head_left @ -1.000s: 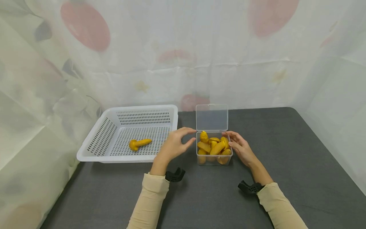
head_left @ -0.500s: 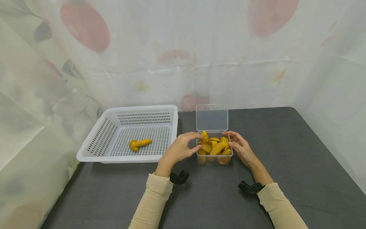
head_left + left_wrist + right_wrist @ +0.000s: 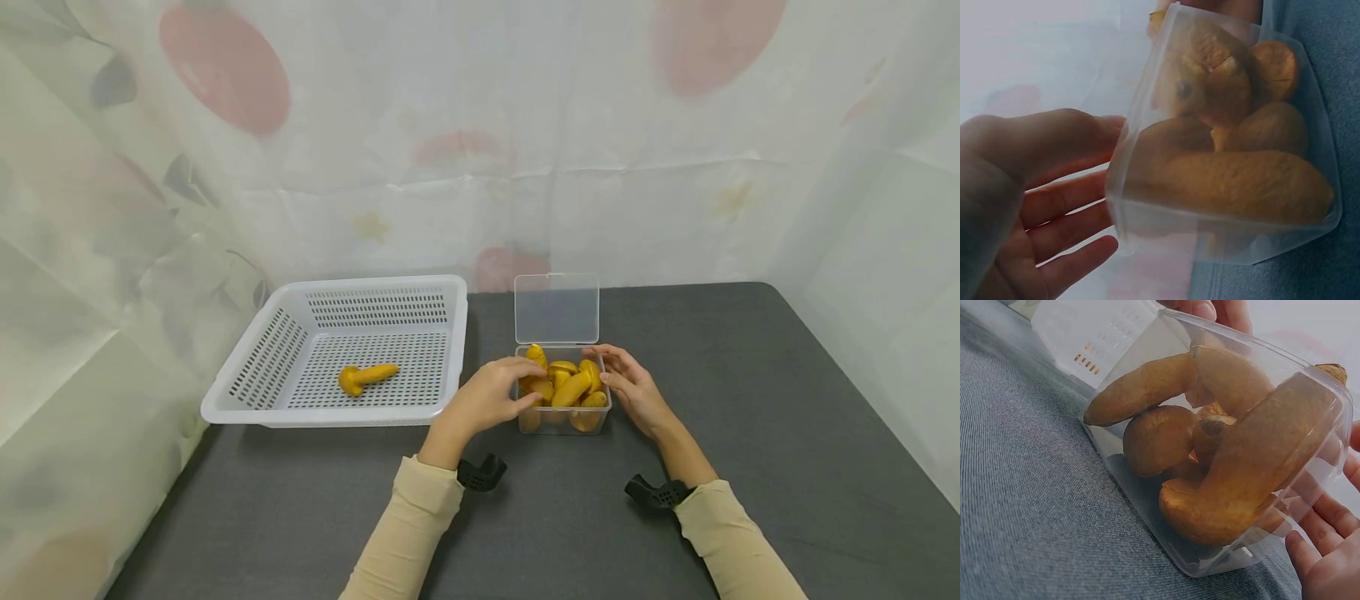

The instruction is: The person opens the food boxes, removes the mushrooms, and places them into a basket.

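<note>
A clear plastic box (image 3: 564, 413) on the table holds several yellow mushrooms (image 3: 572, 387). Its hinged lid (image 3: 557, 308) stands raised at the back. My left hand (image 3: 487, 396) reaches over the box's left rim, thumb and index finger spread around a mushroom at that end. Through the wall in the left wrist view, the other fingers (image 3: 1066, 212) stay outside the box. My right hand (image 3: 628, 385) rests against the box's right side, fingertips at the back right rim. In the right wrist view its fingers (image 3: 1329, 519) lie loosely along the outer wall.
A white perforated basket (image 3: 333, 417) stands to the left of the box, with one yellow mushroom (image 3: 367, 377) lying in it. Dark grey cloth covers the table (image 3: 555, 533). A printed white curtain (image 3: 660, 208) hangs behind and at both sides.
My left hand has moved right, from beside the box to over its left rim, thumb and fingertips now at the mushrooms. The right hand, box and basket have not moved.
</note>
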Tool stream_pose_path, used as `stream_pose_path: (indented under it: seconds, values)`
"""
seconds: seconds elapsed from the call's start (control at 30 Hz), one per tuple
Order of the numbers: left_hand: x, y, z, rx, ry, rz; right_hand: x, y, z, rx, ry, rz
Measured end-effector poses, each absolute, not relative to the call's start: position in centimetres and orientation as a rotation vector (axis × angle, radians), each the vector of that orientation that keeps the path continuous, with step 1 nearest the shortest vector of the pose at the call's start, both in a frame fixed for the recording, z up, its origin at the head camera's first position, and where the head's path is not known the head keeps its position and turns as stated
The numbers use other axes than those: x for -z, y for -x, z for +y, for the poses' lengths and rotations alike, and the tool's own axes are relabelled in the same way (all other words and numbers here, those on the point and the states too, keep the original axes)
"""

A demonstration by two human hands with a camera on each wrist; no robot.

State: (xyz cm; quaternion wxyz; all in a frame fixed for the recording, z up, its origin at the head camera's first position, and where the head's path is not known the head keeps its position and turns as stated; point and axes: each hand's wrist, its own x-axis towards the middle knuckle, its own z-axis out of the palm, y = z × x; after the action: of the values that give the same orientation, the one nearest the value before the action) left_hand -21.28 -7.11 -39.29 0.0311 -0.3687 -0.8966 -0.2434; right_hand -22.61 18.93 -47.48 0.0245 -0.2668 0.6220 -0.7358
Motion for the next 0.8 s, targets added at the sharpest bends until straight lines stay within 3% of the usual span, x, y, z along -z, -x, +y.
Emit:
stream_pose_path:
  seconds: [0.8]
  values:
    - [39.51,21.02,-6.53,0.697,1.065,-2.843,47.67,22.73,18.96,2.277,0.825,1.924]
